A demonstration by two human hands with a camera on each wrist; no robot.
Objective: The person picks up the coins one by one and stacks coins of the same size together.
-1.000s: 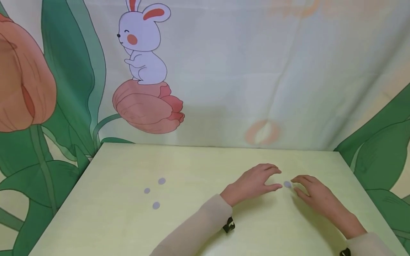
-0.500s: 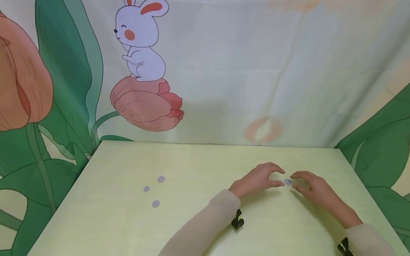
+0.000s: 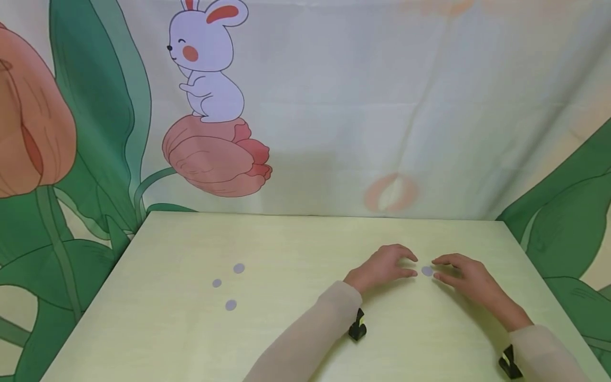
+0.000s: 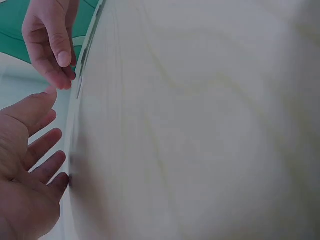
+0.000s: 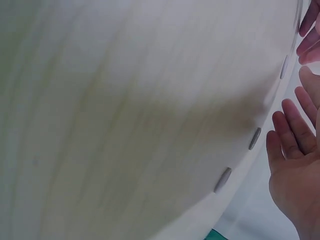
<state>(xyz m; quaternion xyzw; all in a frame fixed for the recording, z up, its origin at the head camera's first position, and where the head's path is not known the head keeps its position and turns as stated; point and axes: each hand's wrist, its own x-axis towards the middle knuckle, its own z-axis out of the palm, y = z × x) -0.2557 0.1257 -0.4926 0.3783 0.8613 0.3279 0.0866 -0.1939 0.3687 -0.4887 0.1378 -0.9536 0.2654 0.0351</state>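
One small flat grey disc (image 3: 427, 271) lies on the pale yellow table (image 3: 305, 339), on its right half. My left hand (image 3: 384, 267) is just left of this disc, thumb and fingers spread apart in a loose curve. From the other side my right hand (image 3: 470, 278) faces it in the same way, its fingertips close by the disc's edge. Neither hand holds anything. In the left wrist view the left hand (image 4: 30, 165) shows its palm, with the right hand (image 4: 52, 42) beyond. The right wrist view shows the right hand (image 5: 297, 165) with spread fingers near the left fingertips (image 5: 311, 47).
Three more grey discs lie in a loose group on the left half of the table: an upper one (image 3: 238, 268), a smaller one (image 3: 217, 283) and a lower one (image 3: 231, 305). Behind the table hangs a cloth (image 3: 324, 106) printed with a rabbit and tulips.
Both hands have shifted a little around the right-hand disc, the right hand drawing nearer to it. The head view has tilted slightly. All the discs keep their places on the table.
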